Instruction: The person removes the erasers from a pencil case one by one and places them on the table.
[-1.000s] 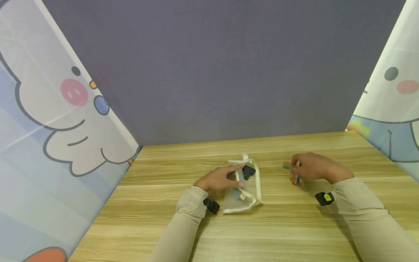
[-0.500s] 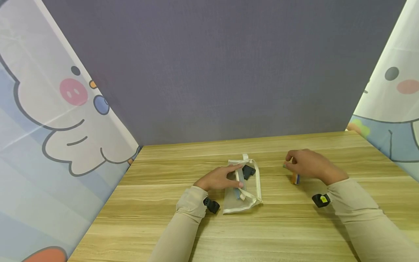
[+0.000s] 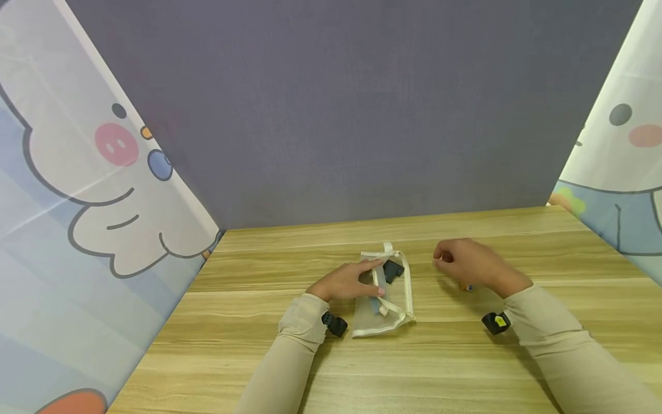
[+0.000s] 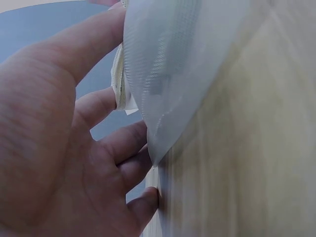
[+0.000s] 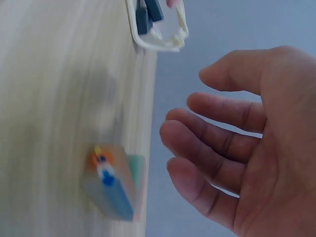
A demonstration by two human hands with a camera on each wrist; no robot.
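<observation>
A translucent mesh zip pouch [image 3: 367, 328] with cream edging lies on the wooden table, its zip open. My left hand [image 3: 341, 283] rests at its mouth, thumb and index finger spread apart against the zip edges. A black angular object [image 3: 392, 271] and something pale blue show inside the pouch. To the pouch's right, my right hand [image 3: 473, 264] hovers with loosely bent fingers and nothing between them in the right wrist view. Below that hand are a small block with orange and blue print [image 5: 111, 185] and a green-and-pink piece [image 5: 138, 185] behind it; both look blurred, their kind unclear.
The wooden table [image 3: 289, 259] meets a grey upright panel [image 3: 351, 115] at its back edge. Cartoon-printed cloths [image 3: 46, 172] hang at the left and right sides. A dark wrist camera [image 3: 495, 323] sits below the right sleeve.
My right hand has moved left from over the small blocks toward the pouch, and hides most of them in the head view. The left hand and the pouch have stayed in place.
</observation>
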